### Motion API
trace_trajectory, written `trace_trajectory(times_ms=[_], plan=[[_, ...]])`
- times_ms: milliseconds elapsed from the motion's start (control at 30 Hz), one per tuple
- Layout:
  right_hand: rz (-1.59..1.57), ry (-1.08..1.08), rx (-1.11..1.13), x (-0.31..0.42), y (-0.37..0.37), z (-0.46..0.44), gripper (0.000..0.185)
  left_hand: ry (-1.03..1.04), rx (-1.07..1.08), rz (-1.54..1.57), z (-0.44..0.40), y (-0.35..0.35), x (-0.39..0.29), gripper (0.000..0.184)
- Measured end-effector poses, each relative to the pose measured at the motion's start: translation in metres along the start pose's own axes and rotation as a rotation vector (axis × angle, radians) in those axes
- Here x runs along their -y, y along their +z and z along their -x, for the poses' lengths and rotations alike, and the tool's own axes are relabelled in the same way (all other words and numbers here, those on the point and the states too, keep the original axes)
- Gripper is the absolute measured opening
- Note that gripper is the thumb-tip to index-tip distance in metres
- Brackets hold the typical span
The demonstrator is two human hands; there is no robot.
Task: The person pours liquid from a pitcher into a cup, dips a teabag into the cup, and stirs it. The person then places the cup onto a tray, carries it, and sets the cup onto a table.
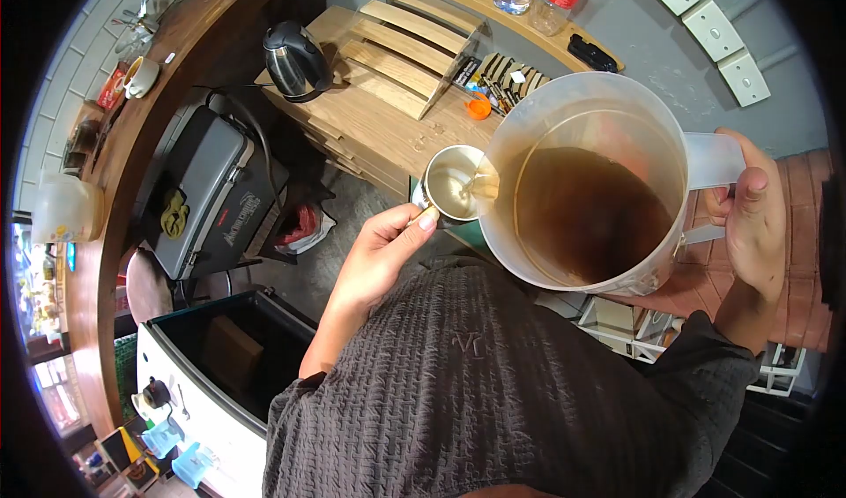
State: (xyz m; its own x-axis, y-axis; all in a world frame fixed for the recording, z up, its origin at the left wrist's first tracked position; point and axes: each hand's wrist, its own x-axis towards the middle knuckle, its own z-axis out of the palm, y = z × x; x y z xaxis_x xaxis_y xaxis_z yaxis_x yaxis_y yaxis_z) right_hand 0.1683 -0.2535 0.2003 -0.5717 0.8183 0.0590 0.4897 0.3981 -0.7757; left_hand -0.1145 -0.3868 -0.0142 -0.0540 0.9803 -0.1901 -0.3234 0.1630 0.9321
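My left hand (pixel 388 247) is closed on the handle of a small white cup (pixel 445 170), its thumb pressed on top. Pale liquid lies inside the cup. My right hand (pixel 751 211) grips the handle of a large translucent plastic pitcher (pixel 564 115), which is tilted left toward the cup. Brown liquid (pixel 590 220) fills the pitcher's lower part. At the spout, a light amber stream (pixel 483 183) runs over the cup's right rim and into it.
Beyond the cup, a wooden counter (pixel 423 141) holds a black kettle (pixel 295 62), a slatted wooden rack (pixel 401 53) and an orange cap (pixel 478 106). Water bottles (pixel 557 0) stand on the shelf behind. On the left are a dark case (pixel 207 189) and a black open bin (pixel 229 348).
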Motion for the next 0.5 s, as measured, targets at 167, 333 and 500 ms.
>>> trace_trajectory(times_ms=[167, 333, 500], plan=[[-0.007, 0.007, 0.007, -0.006, -0.001, -0.001, 0.07, 0.034, 0.008, 0.004, -0.004, 0.002, 0.005, 0.028], [0.0, -0.015, 0.051, -0.008, -0.002, -0.004, 0.068, 0.025, 0.005, -0.018, -0.006, 0.007, 0.008, 0.028], [-0.002, 0.01, 0.037, -0.013, -0.004, -0.004, 0.067, 0.04, 0.011, -0.011, -0.009, 0.009, 0.01, 0.028]])
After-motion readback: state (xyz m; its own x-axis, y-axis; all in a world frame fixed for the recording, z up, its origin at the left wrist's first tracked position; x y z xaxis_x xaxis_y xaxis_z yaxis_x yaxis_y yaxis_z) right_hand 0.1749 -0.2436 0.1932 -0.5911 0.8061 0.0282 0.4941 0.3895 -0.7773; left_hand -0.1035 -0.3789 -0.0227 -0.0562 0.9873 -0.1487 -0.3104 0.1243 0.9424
